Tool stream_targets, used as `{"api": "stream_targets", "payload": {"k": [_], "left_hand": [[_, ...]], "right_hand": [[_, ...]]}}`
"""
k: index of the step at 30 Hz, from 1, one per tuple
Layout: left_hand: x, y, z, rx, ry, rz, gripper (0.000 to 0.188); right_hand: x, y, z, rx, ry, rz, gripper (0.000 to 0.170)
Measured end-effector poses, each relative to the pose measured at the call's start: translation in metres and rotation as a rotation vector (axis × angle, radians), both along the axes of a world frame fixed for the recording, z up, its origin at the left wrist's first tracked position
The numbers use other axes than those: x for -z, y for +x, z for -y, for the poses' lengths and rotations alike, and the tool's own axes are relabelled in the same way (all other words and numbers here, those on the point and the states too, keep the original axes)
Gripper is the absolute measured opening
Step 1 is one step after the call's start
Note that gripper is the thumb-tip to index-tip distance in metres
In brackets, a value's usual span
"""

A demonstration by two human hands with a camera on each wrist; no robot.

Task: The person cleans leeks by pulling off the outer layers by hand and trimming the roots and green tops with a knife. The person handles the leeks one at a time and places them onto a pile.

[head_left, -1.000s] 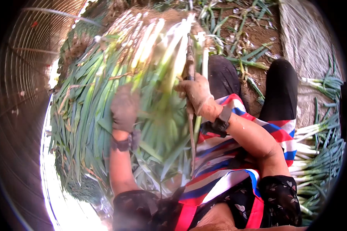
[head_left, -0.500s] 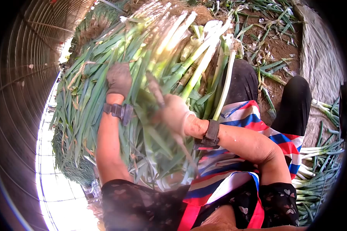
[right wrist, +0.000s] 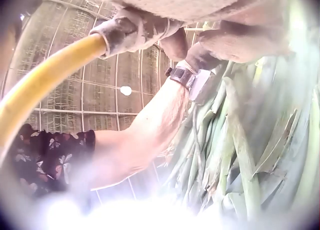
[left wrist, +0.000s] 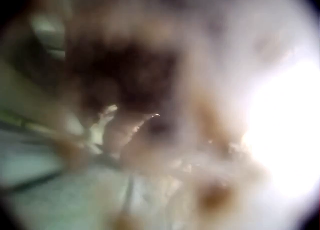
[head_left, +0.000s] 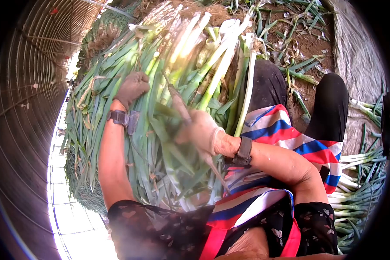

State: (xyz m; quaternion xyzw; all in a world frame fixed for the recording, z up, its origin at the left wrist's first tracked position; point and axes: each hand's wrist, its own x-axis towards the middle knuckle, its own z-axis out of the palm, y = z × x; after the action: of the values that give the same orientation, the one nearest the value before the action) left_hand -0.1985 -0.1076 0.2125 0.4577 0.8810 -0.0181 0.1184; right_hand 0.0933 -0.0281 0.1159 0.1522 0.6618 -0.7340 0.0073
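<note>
A thick heap of leeks (head_left: 223,76) lies before me, white ends away and green leaves toward me. My left hand (head_left: 133,86), in a brownish glove, has its fingers curled at a leek near the middle of the heap; its palm side is hidden. In the head view my right hand (head_left: 200,130), in a pale glove, grips a long thin air wand (head_left: 179,100) slanting over the leaves. A yellow hose (right wrist: 55,80) joins its taped end in the right wrist view. The left wrist view is mostly blurred.
Leeks with bare white stalks (head_left: 346,186) lie in a row on the right, by a grey sheet (head_left: 357,47). Leaf scraps litter the soil (head_left: 312,47) ahead. A ribbed plastic wall (head_left: 26,104) curves along the left. My knees (head_left: 331,104) border the heap.
My right hand has swung the wand from upright to a leftward slant, lower over the leaves. My left hand went left and up over the heap, then slightly right, its fingers now curled.
</note>
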Motion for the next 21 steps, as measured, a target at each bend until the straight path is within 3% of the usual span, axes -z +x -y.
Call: {"api": "stream_targets", "payload": {"k": [2,4,6,8,10,13,14,16,18,20,21], "left_hand": [[0.006,-0.006,0.006,0.007,0.079,0.002,0.039],[0.003,-0.008,0.000,-0.076,0.066,0.007,0.046],[0.033,-0.047,0.005,-0.029,0.285,0.073,0.049],[0.037,-0.045,-0.004,-0.021,0.328,0.038,0.052],[0.018,-0.002,-0.021,-0.070,0.198,-0.108,0.054],[0.012,-0.002,-0.038,-0.099,-0.024,-0.055,0.039],[0.012,-0.002,-0.040,-0.185,-0.037,-0.044,0.026],[0.010,-0.004,-0.018,0.184,0.180,0.023,0.036],[0.004,0.018,0.001,-0.230,0.324,0.586,0.043],[0.007,0.044,0.014,-0.177,0.341,0.497,0.047],[0.008,0.053,0.018,-0.147,0.350,0.454,0.049]], "right_hand": [[0.001,-0.005,0.005,-0.055,0.035,0.008,0.042],[-0.011,0.004,0.005,-0.009,-0.083,0.033,0.043],[-0.015,0.012,0.000,0.011,-0.196,0.050,0.043],[-0.012,0.020,-0.003,-0.018,-0.300,0.058,0.043],[-0.003,0.010,0.002,0.015,-0.246,0.051,0.042],[-0.007,0.019,0.006,0.085,-0.271,-0.022,0.038],[-0.001,0.020,0.008,0.099,-0.237,-0.077,0.036],[0.005,0.023,0.012,0.135,-0.204,-0.141,0.034],[0.015,0.021,0.026,0.172,-0.128,-0.161,0.035],[0.061,-0.005,0.067,0.207,0.095,-0.180,0.038],[0.055,-0.004,0.069,0.177,0.153,-0.159,0.040]]}}
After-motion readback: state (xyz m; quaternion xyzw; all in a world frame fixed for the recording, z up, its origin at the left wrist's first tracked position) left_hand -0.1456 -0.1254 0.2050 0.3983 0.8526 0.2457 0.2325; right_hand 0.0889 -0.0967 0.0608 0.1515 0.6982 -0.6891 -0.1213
